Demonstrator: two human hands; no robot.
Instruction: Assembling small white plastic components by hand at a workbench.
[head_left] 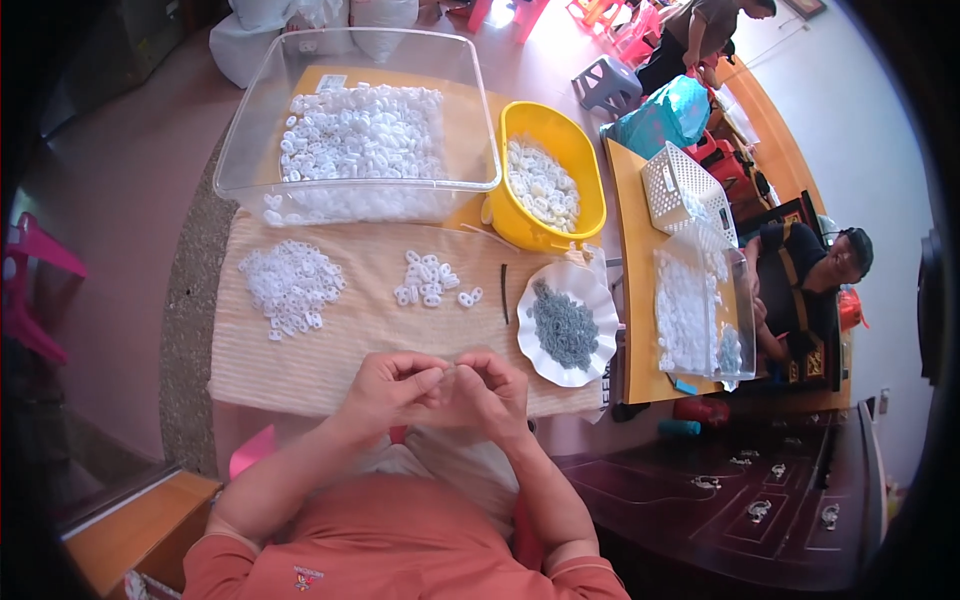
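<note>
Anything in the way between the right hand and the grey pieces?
Nothing visible beyond the scalloped rim of the white dish around the grey pieces. Only striped cloth shows between that rim and the right hand. The black strip lies left of the dish, off that line.

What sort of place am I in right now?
Probably a small, informal workroom: a clear bin and a yellow tub hold heaps of small white pieces, and another person is beside a nearby table.
</note>
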